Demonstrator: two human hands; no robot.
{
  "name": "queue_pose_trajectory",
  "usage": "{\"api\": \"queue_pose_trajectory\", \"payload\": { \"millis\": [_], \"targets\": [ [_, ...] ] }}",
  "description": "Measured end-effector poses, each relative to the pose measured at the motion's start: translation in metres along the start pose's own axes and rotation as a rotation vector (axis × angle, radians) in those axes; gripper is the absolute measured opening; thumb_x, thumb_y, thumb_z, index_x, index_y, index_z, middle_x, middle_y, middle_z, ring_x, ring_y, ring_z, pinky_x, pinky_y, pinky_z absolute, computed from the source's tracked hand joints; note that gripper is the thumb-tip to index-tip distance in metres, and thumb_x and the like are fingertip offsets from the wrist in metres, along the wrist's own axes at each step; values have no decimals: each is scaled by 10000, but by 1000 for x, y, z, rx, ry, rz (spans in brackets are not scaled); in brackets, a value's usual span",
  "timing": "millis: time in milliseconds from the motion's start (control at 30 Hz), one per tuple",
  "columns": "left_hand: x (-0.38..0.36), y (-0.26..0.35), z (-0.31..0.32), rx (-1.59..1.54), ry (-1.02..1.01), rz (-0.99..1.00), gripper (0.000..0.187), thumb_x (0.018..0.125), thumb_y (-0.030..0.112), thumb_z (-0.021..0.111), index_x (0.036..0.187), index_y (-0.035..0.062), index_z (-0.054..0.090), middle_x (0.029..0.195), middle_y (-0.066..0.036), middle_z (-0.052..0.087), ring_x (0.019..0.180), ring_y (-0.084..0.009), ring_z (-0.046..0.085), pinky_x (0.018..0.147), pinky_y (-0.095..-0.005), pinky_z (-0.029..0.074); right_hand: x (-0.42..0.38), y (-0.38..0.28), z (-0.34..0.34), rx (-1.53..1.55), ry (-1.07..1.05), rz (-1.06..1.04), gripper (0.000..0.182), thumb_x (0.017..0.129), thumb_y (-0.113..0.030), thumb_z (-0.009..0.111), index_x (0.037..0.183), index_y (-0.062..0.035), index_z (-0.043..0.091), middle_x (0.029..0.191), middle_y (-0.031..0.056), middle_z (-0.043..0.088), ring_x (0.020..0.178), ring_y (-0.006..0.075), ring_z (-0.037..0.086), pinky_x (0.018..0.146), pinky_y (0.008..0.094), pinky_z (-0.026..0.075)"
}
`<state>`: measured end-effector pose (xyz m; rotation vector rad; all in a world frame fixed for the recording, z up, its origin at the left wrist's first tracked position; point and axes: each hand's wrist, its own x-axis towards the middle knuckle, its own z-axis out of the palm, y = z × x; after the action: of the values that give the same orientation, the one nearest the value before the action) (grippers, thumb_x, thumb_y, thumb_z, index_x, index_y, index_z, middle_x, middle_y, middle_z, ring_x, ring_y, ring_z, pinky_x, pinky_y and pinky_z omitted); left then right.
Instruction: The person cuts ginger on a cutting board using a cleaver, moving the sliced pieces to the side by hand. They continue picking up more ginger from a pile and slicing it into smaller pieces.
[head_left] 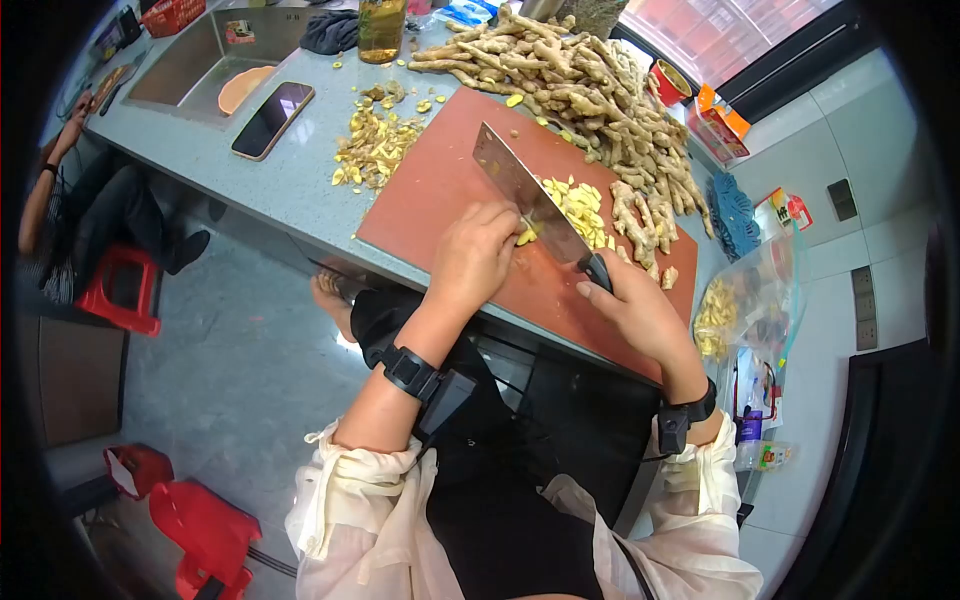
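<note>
My right hand (640,308) is closed around the black handle of a cleaver (530,192), whose broad blade stands on the reddish-brown cutting board (420,205). On the near side of the blade, my left hand (476,248) has its fingers bent and pressed onto a small piece of ginger (528,236). Past the blade lies a pile of sliced ginger (580,208). A few whole ginger roots (645,220) rest on the board's right side. Behind them is a large heap of unpeeled ginger (580,80).
Trimmings (375,145) lie left of the board, near a phone (273,120) and a sink (190,70). A clear bag (745,300) with ginger slices stands at the right. At the far left another person (100,210) sits on a red stool (120,290).
</note>
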<state>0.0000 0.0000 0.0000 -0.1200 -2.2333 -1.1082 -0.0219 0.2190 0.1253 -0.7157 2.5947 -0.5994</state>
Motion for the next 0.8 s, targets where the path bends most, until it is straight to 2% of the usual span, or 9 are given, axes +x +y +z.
{"api": "queue_pose_trajectory", "payload": {
  "millis": [67, 167, 400, 600, 800],
  "targets": [
    [2, 1, 1, -17, 13, 9, 108, 846, 43, 698, 954, 51, 709, 1085, -53, 708, 1039, -299, 654, 862, -425, 558, -5, -1, -4, 4, 50, -91, 314, 1006, -246, 663, 1190, -9, 571, 1033, 257, 655, 1009, 441, 640, 880, 474, 494],
    [-1, 2, -2, -50, -16, -22, 125, 834, 4, 715, 956, 19, 691, 1075, -96, 702, 1008, -335, 651, 873, -427, 546, -6, -6, -1, 6, 32, -45, 304, 1009, -249, 657, 1158, -3, 557, 1024, 258, 653, 992, 451, 633, 856, 484, 490],
    [0, 1, -1, -39, -6, 1, 128, 833, 4, 712, 958, 18, 688, 1070, -97, 699, 1002, -339, 648, 873, -430, 544, 7, -2, 7, -17, 28, -20, 301, 1016, -254, 643, 1165, -9, 550, 1028, 259, 646, 986, 451, 623, 847, 486, 485],
    [1, 0, -2, -49, -9, -11, 116, 837, -1, 712, 949, 13, 688, 1081, -105, 703, 1028, -339, 653, 888, -427, 545, -6, 11, 5, 72, 59, -100, 302, 1015, -261, 647, 1135, 0, 557, 1019, 260, 642, 971, 443, 625, 845, 472, 487],
    [1, 2, 0, -70, 4, -9, 116, 835, -15, 708, 946, 13, 689, 1102, -96, 713, 1045, -336, 661, 897, -422, 549, 4, 2, 6, 65, 39, -21, 301, 1013, -257, 651, 1119, 6, 552, 993, 259, 638, 968, 442, 628, 847, 471, 488]
  ]
}}
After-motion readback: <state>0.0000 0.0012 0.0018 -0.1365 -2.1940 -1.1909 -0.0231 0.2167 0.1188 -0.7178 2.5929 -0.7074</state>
